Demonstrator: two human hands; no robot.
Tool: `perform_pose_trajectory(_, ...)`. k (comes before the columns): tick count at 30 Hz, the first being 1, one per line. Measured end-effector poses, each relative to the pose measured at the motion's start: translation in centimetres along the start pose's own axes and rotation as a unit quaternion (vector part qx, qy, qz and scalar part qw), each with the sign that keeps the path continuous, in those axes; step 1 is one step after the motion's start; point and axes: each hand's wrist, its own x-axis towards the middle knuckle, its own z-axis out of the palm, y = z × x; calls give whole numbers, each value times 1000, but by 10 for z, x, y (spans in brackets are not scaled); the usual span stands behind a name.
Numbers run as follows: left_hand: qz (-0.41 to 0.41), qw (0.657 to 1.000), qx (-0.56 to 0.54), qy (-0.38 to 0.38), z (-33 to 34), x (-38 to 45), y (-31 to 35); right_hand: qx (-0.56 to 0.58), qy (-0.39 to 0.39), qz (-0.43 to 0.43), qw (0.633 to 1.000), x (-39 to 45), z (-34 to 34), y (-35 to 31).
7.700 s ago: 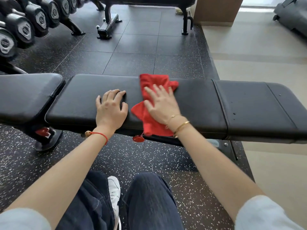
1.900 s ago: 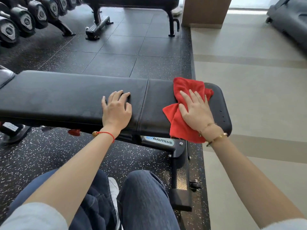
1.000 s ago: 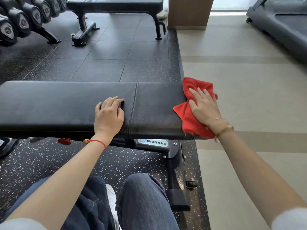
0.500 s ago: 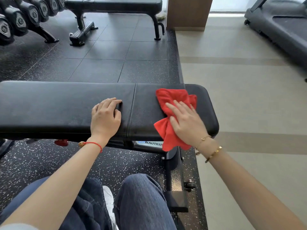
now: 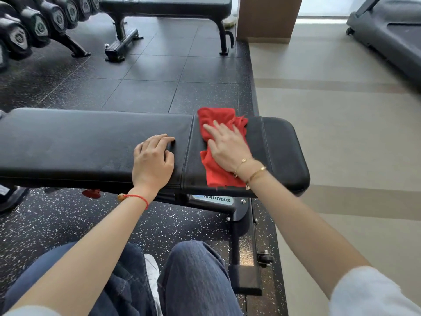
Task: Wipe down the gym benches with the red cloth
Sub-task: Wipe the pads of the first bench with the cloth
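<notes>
Change since half a second ago: red crumpled cloth (image 5: 213, 165) and right hand (image 5: 227, 147) shifted left along the seat pad, now just right of the seam; left hand (image 5: 152, 164) unmoved.

Item 1. Black padded vinyl gym bench (image 5: 68, 142), long, running left to right across the near scene. Right end section partly under wipe.

Item 2. Red cloth, lying on the bench top from far edge to near edge, near corner hanging just over the near rim.

Item 3. Right hand, flat, fingers straight and spread, pressing the cloth down; nothing gripped.

Item 4. Left hand, resting on the pad just left of the seam, fingers loosely bent, holding nothing; judged a brace.

Item 5. Second black flat bench (image 5: 166, 5), far, apparently untouched.

Item 6. Rack of black dumbbells (image 5: 34, 23), far left.

Risk note: cloth is bunched, held by palm pressure alone; a fast stroke may leave it behind or slide it off the near rim. Narrow contact may leave strips at the rounded right end unwiped.
</notes>
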Motion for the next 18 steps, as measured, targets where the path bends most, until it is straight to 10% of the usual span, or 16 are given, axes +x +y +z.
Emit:
perform_pose_trajectory(12,-10,1000,11,2,1,1,2,38,-1,104,994,11,-7,54)
perform_pose_trajectory(18,-14,1000,-1,9,-1,3,2,48,-34,-5,998,53,10,-35)
